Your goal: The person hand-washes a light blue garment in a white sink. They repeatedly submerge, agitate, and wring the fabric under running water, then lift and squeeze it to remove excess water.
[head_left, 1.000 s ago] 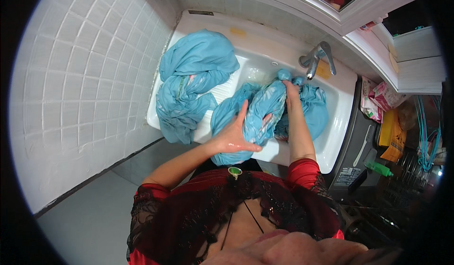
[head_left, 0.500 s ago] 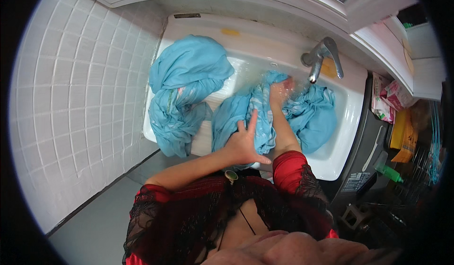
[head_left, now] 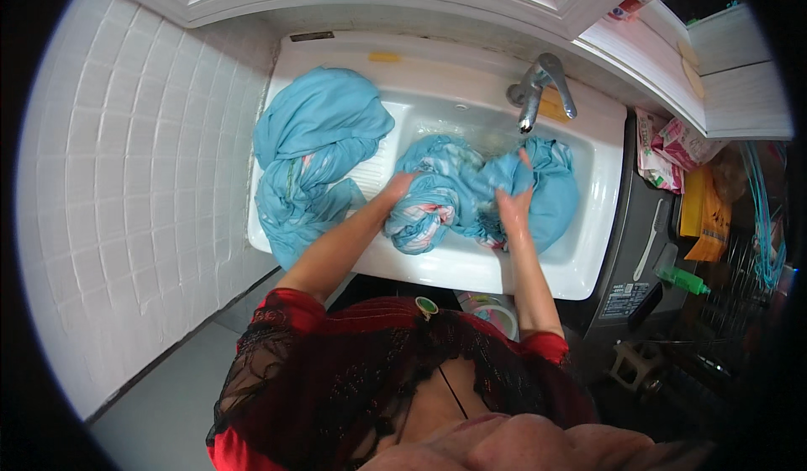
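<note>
A wet light-blue cloth [head_left: 471, 181] with a white and pink pattern lies bunched in the white sink [head_left: 601, 244]. My left hand [head_left: 402, 187] grips its left end, the fingertips partly hidden by the folds. On the right side of the bundle, my right hand [head_left: 514, 209] is closed on a fold, thumb and fingers pinching the fabric. Blue fabric also bulges beyond that hand toward the sink's right wall. A second large heap of blue cloth [head_left: 324, 113] rests on the sink's ridged left part and hangs toward the front edge. Water stands in the basin behind the bundle.
A chrome faucet [head_left: 542, 92] rises at the back right. White tiles [head_left: 143, 185] line the left wall. On the dark counter to the right lie a white brush [head_left: 649, 240], a green bottle [head_left: 685, 280] and packets [head_left: 660, 151]. Below the sink's front edge stands a round tub [head_left: 496, 313].
My left hand has moved from hovering over the cloth to its left end. My right hand has come back from under the faucet toward me, and the cloth is now bunched between both hands.
</note>
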A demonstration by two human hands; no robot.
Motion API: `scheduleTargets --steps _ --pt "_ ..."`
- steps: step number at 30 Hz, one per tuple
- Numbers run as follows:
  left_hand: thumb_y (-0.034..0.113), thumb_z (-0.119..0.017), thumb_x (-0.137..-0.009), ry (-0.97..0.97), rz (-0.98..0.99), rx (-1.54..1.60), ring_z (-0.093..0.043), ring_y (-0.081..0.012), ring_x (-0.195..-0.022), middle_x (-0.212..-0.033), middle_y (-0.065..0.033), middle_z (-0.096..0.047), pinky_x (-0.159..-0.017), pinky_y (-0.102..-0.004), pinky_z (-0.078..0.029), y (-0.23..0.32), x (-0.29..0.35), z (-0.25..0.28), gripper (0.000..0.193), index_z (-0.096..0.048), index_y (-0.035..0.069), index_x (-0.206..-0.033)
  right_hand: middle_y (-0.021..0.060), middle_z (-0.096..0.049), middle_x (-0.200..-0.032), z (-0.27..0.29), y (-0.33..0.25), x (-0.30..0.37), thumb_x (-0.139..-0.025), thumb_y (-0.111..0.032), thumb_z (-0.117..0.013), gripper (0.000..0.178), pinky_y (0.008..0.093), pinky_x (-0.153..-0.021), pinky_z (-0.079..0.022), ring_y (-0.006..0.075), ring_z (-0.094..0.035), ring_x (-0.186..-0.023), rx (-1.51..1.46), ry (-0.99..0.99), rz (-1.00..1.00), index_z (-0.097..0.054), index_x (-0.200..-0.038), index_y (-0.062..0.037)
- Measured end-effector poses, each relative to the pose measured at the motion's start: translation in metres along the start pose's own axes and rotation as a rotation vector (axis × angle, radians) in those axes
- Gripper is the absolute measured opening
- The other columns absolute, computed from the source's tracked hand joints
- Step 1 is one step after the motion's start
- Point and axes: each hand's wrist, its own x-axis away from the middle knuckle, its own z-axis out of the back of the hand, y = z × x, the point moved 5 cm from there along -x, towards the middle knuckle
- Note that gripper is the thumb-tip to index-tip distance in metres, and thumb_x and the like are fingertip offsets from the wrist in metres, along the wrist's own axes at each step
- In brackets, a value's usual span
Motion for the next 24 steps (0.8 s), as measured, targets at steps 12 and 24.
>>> scheduleTargets --steps 12,24 --pt "0.018 -0.061 -0.085 0.412 0.031 -0.094 -0.065 -0.0378 -0.092 -0.099 -0.0215 -0.067 -0.082 -0.0438 -0.051 -0.126 -0.059 -0.035 0.030 -0.063 0.004 -0.111 0.0126 -0.058 -0.107 -0.081 0.003 0.015 -0.053 -0.022 -0.073 0.061 0.0465 -0.081 -0.047 0.0363 -0.056 -0.099 0.465 -0.231 0.042 -0.061 -0.111 -0.0124" --pt "0.014 -0.061 -0.083 0.339 0.254 -0.324 -0.060 -0.0484 -0.087 -0.091 -0.0334 -0.062 -0.078 -0.0522 -0.048 -0.051 -0.041 -0.046 0.043 -0.052 -0.012 -0.116 0.0229 -0.060 -0.116 -0.131 0.065 -0.071 -0.063 -0.031 -0.073 0.070 0.0487 -0.094 -0.044 0.0409 -0.056 -0.109 0.791 -0.123 -0.285 -0.053 -0.125 -0.0061"
